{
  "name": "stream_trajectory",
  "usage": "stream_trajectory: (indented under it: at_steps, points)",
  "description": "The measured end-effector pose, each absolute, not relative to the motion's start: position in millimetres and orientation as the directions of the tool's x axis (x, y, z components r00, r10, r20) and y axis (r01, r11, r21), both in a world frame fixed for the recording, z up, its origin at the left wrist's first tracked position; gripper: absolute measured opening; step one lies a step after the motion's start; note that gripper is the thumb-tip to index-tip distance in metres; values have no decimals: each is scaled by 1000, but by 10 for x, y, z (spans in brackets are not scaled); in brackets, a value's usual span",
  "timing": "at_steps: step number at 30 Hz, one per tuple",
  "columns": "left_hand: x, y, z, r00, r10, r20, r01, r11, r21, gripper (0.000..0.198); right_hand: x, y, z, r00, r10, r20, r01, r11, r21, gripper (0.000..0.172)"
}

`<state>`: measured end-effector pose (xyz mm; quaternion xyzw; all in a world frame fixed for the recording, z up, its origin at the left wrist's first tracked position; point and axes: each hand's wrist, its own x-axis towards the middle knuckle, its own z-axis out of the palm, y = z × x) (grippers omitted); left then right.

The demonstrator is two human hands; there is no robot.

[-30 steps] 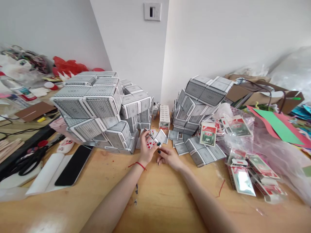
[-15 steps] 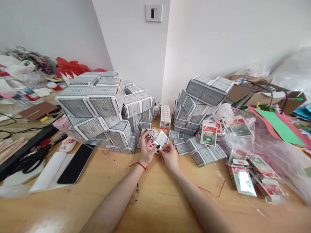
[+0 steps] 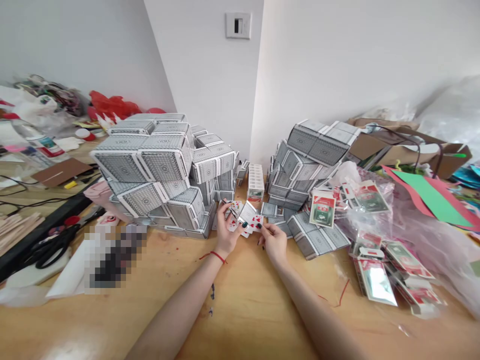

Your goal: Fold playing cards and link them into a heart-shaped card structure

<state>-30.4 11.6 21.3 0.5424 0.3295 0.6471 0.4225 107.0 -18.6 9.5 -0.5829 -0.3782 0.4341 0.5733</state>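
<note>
My left hand point(image 3: 227, 232), with a red string on its wrist, grips several playing cards point(image 3: 234, 207), some face up and some bent. A grey-backed folded card point(image 3: 249, 212) stands out at their top. Pinched in my right hand point(image 3: 274, 242) is a face-up heart card point(image 3: 256, 221), its left part against the cards in my left hand. Loose grey card pieces point(image 3: 270, 209) lie just behind my right hand. Beside them is a larger folded-card block point(image 3: 313, 234). My fingers hide part of the held cards.
Tall stacks of card blocks rise at left point(image 3: 163, 157) and right point(image 3: 315, 142). Between them stands a row of white card pieces point(image 3: 255, 180). Card boxes point(image 3: 375, 280) and plastic wrap point(image 3: 423, 255) lie at right. Scissors point(image 3: 52, 245) and a white roll point(image 3: 75, 262) are at left.
My right hand has moved right, away from my left, and a heart card now shows between its fingers. My left hand keeps its hold on the cards in nearly the same place.
</note>
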Motion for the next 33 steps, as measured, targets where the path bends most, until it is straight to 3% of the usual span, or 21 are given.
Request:
stream_trajectory:
  at_steps: [6, 12, 20, 33]
  points:
    - [-324, 124, 225, 77, 901, 427, -219, -403, 889, 60, 1336, -76, 80, 406, 914, -12, -379, 156, -912, 29]
    - [-407, 197, 204, 273, 897, 348, -282, -271, 920, 62, 1387, -41, 78, 358, 929, -93, -610, 157, -777, 26]
    - [-459, 275, 196, 309, 895, 322, -315, -223, 923, 60, 1375, -67, 98, 215, 974, -74, -637, 82, -766, 21]
    - [-506, 298, 234, 352, 892, 283, -338, -161, 927, 57, 1392, -38, 59, 335, 914, -228, -732, 100, -674, 19]
